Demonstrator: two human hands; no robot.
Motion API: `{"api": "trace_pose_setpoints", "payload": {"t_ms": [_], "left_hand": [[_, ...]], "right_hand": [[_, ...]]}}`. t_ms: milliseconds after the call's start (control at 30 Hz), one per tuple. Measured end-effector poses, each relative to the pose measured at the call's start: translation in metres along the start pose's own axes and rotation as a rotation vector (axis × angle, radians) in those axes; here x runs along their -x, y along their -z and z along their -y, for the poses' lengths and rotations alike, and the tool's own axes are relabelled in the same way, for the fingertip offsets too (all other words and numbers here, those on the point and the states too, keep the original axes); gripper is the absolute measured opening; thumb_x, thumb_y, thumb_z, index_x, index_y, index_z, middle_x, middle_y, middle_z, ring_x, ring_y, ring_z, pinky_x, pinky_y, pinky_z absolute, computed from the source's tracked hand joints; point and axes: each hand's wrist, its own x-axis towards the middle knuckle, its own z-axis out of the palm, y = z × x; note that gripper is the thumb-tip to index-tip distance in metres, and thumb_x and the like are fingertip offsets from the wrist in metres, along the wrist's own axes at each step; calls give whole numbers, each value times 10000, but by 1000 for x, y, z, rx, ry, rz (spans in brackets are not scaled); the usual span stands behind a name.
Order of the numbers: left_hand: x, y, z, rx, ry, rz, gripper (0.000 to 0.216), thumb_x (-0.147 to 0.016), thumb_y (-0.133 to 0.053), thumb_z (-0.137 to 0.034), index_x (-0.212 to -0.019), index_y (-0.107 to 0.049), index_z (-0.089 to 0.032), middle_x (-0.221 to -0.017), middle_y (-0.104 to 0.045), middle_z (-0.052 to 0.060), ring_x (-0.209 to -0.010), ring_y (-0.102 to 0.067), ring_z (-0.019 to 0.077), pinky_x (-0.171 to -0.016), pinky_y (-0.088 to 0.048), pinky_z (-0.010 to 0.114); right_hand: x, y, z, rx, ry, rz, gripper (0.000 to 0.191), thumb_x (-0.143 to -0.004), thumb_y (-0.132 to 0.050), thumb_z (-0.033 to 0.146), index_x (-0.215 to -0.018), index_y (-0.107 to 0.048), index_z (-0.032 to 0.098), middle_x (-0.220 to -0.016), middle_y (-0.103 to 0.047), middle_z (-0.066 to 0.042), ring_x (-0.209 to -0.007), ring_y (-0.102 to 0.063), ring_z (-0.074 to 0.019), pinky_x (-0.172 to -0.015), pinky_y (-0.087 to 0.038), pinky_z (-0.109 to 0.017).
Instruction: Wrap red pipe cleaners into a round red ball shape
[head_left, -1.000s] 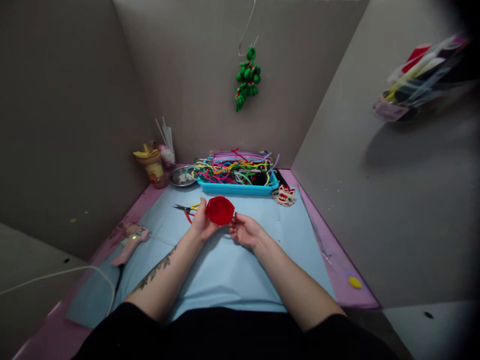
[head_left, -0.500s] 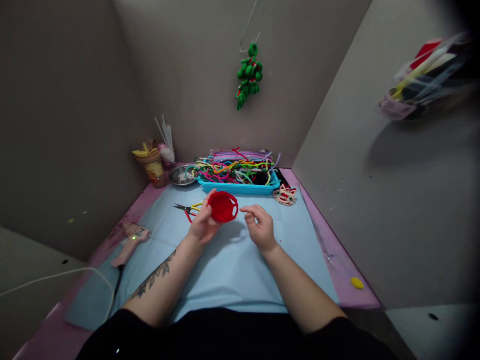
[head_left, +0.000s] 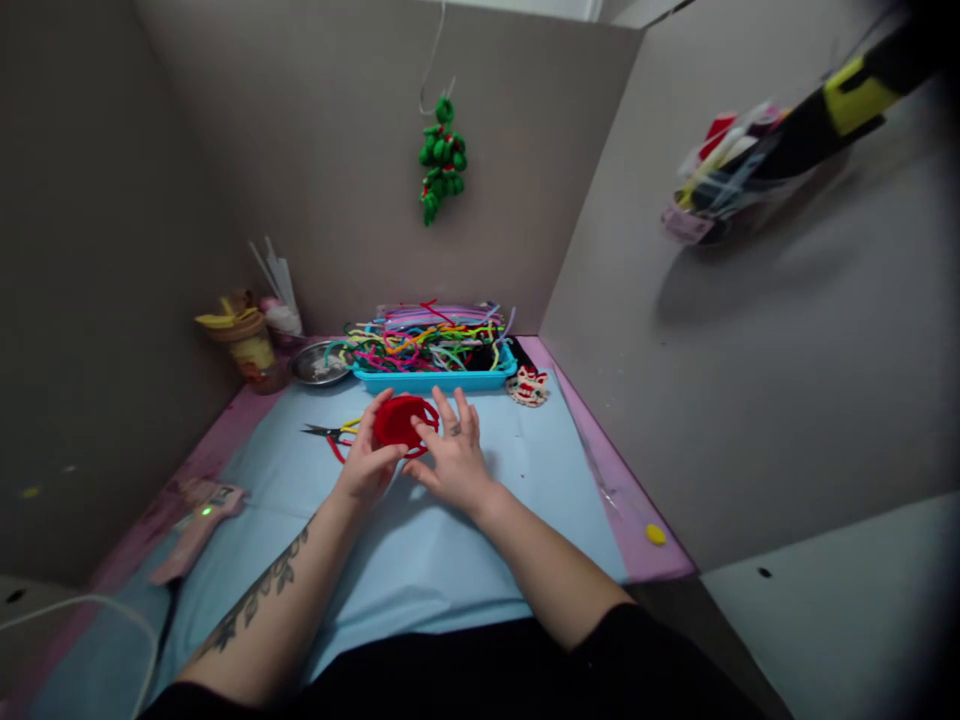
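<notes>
Above the blue cloth, my left hand point(head_left: 367, 465) grips a red, round, shallow bowl-like piece point(head_left: 397, 420) by its left side, thumb in front. Thin red loops with gaps run along the piece's right edge. My right hand point(head_left: 459, 458) has its fingers spread, and one finger reaches onto the piece's face at the right. Its thumb is close to the lower edge; I cannot tell if it touches. Scissor-like cutters point(head_left: 326, 432) with yellow and red handles lie just left of the piece, partly behind my left hand.
A blue tray point(head_left: 435, 381) of colourful fuzzy stems stands at the back. Beside it are a metal dish point(head_left: 319, 364) and a patterned face-like ornament point(head_left: 527, 388). A pink glue gun point(head_left: 201, 530) with its cord lies left. A green ornament point(head_left: 442, 160) hangs above.
My right hand has moved onto the red piece and its fingers have spread from a pointing shape. The piece appears tilted differently in my left hand. The whole view has shifted.
</notes>
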Motion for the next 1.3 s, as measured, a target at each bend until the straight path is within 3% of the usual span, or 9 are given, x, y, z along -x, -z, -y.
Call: {"api": "trace_pose_setpoints", "payload": {"t_ms": [267,400,467,567,700,767,867,1100,1300], "left_hand": [[-2,4,3,21,5,35,802,-563,-665,-8,-1289,-482,-298,-1216,-602,60,-1064,-586,231,-891,-475,338],[-3,10,6,63,36,85,833,-591,-620,-41,-1351,-404,-304,-1195,-612,54,-1037,-599,227,-906,-462,371],[-3,11,7,78,44,88,826,-605,-602,-54,-1362,-388,-307,-1202,-609,50,-1069,-585,235,-942,-439,399],[-3,11,4,103,71,86,787,-619,-594,-77,-1351,-406,-296,-1228,-595,55,-1135,-546,257,-978,-409,440],[-3,9,1,145,118,98,734,-615,-603,-112,-1316,-451,-270,-1276,-564,72,-1213,-482,294,-1003,-376,499],[-3,9,0,170,155,102,699,-612,-607,-126,-1288,-479,-248,-1276,-564,83,-1233,-462,313,-1008,-364,523],[-3,11,1,203,198,121,627,-607,-604,-137,-1226,-529,-204,-1247,-584,101,-1243,-451,330,-1015,-352,539],[-3,16,2,211,248,197,560,-643,-588,-163,-1200,-542,-184,-1240,-596,113,-1229,-471,333,-1017,-345,553],[-1,17,-1,219,260,241,597,-664,-574,-147,-1254,-500,-199,-1289,-560,113,-1199,-499,331,-981,-386,552]], "right_hand": [[2,1,3,-82,-3,-18,377,-783,-616,458,-1087,-657,239,-1545,-142,-74,-1411,6,-373,-1091,-126,-588],[2,0,5,-139,23,-60,195,-809,-604,328,-969,-687,254,-1533,-175,-31,-1416,-5,-345,-1098,-163,-572],[2,1,6,-177,48,-96,196,-803,-603,291,-984,-668,252,-1520,-203,-35,-1418,-31,-333,-1101,-190,-561],[3,2,4,-293,67,-230,365,-791,-605,310,-1143,-555,227,-1485,-252,-102,-1406,-135,-321,-1091,-248,-543],[2,-1,-7,-547,-101,-382,401,-839,-527,285,-1224,-435,221,-1323,-449,-141,-1227,-451,-262,-980,-409,-471],[1,-4,-12,-693,-202,-353,348,-859,-497,277,-1199,-449,218,-1184,-549,-120,-1041,-568,-215,-886,-475,-406],[0,-9,-14,-822,-273,-303,283,-866,-493,270,-1144,-495,214,-1078,-594,-91,-891,-595,-169,-799,-501,-329],[-1,-11,-13,-786,-205,-293,248,-843,-503,198,-1082,-565,225,-1004,-575,-56,-856,-577,-155,-750,-493,-294],[-1,-13,-15,-775,-236,-298,236,-842,-496,191,-1061,-575,225,-994,-581,-51,-824,-578,-147,-739,-485,-286]]}}
